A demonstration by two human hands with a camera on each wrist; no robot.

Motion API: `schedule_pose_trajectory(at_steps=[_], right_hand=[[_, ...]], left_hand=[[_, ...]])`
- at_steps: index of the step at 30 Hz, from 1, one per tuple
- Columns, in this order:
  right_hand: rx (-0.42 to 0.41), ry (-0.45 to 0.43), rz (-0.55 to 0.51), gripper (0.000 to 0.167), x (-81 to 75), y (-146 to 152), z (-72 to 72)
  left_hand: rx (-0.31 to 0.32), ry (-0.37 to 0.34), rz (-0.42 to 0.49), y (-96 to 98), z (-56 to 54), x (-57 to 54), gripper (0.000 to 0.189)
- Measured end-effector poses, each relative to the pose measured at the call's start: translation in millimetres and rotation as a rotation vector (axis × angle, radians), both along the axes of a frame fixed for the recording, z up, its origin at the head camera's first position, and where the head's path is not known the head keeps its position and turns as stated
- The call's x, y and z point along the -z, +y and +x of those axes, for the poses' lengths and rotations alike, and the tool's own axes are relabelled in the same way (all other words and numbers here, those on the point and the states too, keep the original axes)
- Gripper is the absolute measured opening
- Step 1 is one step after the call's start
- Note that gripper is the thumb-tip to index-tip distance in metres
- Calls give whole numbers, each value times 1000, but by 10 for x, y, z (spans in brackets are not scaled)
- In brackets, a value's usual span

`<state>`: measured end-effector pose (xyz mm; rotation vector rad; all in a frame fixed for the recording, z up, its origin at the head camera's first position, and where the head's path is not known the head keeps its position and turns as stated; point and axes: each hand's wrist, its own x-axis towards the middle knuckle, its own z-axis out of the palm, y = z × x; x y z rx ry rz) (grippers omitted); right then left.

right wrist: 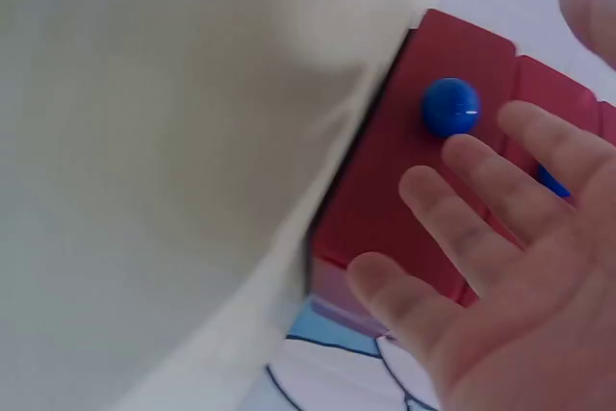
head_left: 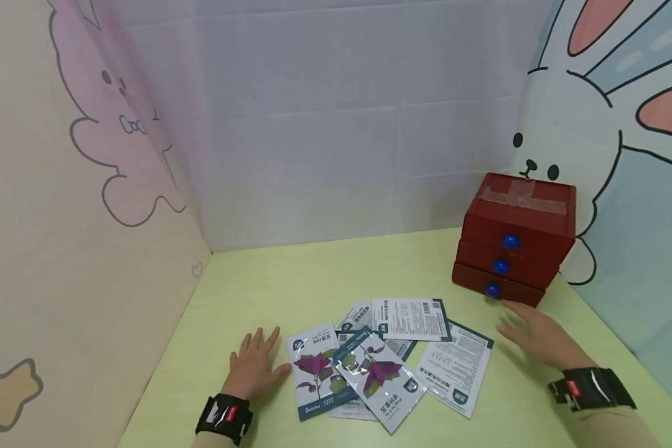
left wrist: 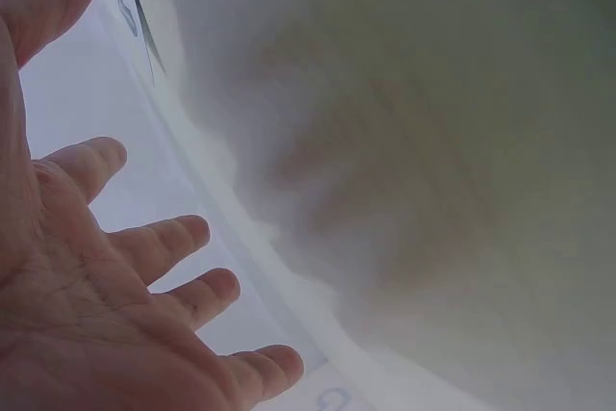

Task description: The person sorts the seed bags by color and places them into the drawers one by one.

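Several seed packets lie overlapped in a loose pile on the pale yellow table. Two of them, a left packet (head_left: 313,367) and a front packet (head_left: 378,379), show purple-leaved plants; others, such as the back packet (head_left: 411,319) and the right packet (head_left: 456,367), lie with printed text up. My left hand (head_left: 253,368) is spread on the table just left of the pile, its thumb close to the left packet's edge. Near the bottom drawer's blue knob (head_left: 492,290), my right hand (head_left: 543,336) hovers with fingers extended and holds nothing.
A dark red cabinet (head_left: 515,236) with three drawers and blue knobs stands at the back right, clear tape across its top. A curtain hangs behind the table (head_left: 269,280). Walls with cartoon drawings flank it on both sides.
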<state>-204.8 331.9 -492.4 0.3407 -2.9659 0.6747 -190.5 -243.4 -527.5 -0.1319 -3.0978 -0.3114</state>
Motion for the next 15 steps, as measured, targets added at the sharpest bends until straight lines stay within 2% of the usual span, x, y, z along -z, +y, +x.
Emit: schedule_pose_trajectory(at_steps=[3,8,15], right_hand=[[32,102,-31,63,-117,-27,-6],[50,339,-44,51,-315,-60,-39],[90,521,-72,35,-652,-75,-146]], left_hand=[[4,2,-9,14,0,1,86],[13,13,-15,32,9,2,86],[16,17,-19,49,18,11,86]])
